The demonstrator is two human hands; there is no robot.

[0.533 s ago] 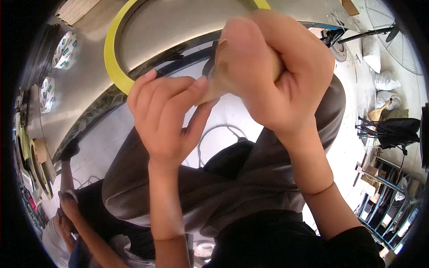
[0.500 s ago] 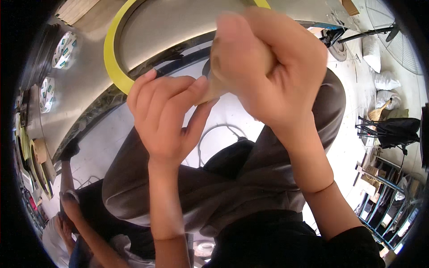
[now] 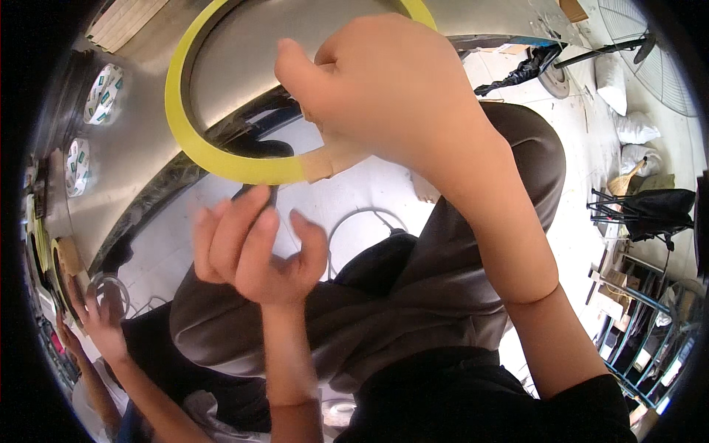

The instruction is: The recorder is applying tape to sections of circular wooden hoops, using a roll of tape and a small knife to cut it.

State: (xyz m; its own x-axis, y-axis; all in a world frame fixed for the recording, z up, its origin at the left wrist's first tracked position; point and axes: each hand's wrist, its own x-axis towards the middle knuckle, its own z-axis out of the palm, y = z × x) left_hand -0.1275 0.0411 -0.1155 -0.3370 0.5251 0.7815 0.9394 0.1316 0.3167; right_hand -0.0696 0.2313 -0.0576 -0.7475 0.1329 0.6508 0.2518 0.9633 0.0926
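A large yellow ring (image 3: 193, 140) hangs out past the edge of a shiny metal table (image 3: 148, 88). A tan strip of tape or paper (image 3: 329, 161) joins onto the ring's lower part. My right hand (image 3: 391, 88) is closed on that tan strip, at the ring's lower right. My left hand (image 3: 255, 247) is below the ring, fingers curled and apart, holding nothing that I can see. Both hands are above my lap in grey trousers (image 3: 413, 280).
Two white tape rolls (image 3: 88, 125) lie on the metal table at the left. Another person's hand (image 3: 96, 325) reaches in at the lower left near more rings. A wire ring (image 3: 362, 229) lies on the pale floor. A fan stand (image 3: 628, 52) and racks (image 3: 635, 310) stand at the right.
My left hand has dropped away from my right hand and opened. My right hand has moved up and left, and the yellow ring with its tan strip now shows below it.
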